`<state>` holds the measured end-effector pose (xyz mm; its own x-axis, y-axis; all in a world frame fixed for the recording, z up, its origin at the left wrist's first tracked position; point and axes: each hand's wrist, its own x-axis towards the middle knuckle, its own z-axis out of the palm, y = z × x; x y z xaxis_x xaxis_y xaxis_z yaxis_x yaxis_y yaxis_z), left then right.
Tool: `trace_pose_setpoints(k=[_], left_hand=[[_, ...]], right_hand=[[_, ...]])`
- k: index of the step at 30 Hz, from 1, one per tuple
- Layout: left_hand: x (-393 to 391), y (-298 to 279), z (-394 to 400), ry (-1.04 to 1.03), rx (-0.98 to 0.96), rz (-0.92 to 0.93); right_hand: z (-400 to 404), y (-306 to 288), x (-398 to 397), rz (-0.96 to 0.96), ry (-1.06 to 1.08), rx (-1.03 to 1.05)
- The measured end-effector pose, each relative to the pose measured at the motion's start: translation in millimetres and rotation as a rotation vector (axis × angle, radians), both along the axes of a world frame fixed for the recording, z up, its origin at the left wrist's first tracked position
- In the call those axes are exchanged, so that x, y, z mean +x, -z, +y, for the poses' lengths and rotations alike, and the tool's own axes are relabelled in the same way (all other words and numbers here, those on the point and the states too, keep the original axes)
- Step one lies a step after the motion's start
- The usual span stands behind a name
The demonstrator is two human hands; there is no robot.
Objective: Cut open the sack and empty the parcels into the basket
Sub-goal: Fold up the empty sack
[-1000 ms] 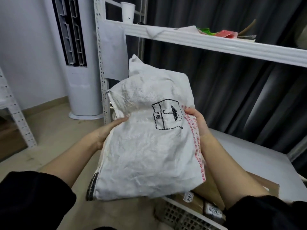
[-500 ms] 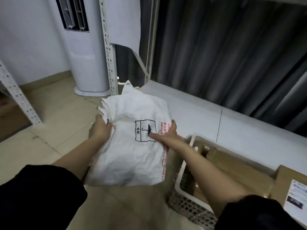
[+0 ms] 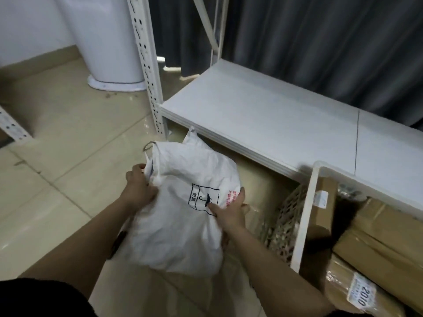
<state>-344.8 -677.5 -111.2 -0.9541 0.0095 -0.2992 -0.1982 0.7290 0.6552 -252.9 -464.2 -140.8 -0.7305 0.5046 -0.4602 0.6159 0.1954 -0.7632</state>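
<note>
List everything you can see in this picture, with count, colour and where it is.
sack: one, white with a black printed box, held above the floor at centre.
basket: one, white, lower right, beside the shelf.
parcels: several, brown, in the basket; one label reads 2010.
shelf: one, white, upper right.
shelf post: one, white, perforated, upper centre.
curtain: dark grey, behind the shelf.
white column unit: one, on the floor, upper left.
floor: beige tiles, left.
left hand: grips the sack's left edge.
right hand: holds the sack's right side.

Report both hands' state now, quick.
Left hand: grips the crumpled white woven plastic sack at its upper left edge.
Right hand: holds the sack's right side, thumb on the front.
</note>
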Motion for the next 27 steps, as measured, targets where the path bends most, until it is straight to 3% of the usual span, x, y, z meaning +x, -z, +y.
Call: trace_pose_setpoints(k=[6,10,13,14,16,19,27], left_hand=[[19.5,52.8,12.4,-0.023,-0.436,0.19],[58.9,99.7,15.7,0.344,-0.644,0.32],[70.9,126.9,10.5,0.346,-0.71,0.217],[68.8,132.0,9.8,0.334,-0.708,0.188],[62.9,141.0,11.1,0.327,-0.698,0.114],[57.4,154.4,10.3,0.306,-0.643,0.049],[39.0,170.5,-18.0,0.49,-0.549,-0.171]], right_hand=[[-6.6,63.1,-10.6,-0.039,-0.017,0.056],[2.0,77.8,-15.2,-0.155,0.038,0.101],[-2.4,70.9,-14.0,-0.145,-0.091,0.54],[-5.5,70.0,-12.4,-0.023,-0.222,0.746],[-12.3,74.4,-12.1,0.101,-0.573,0.951],[-12.7,93.9,-14.3,-0.03,-0.892,0.901],[-2.8,124.5,-48.5,-0.313,-1.101,0.658]])
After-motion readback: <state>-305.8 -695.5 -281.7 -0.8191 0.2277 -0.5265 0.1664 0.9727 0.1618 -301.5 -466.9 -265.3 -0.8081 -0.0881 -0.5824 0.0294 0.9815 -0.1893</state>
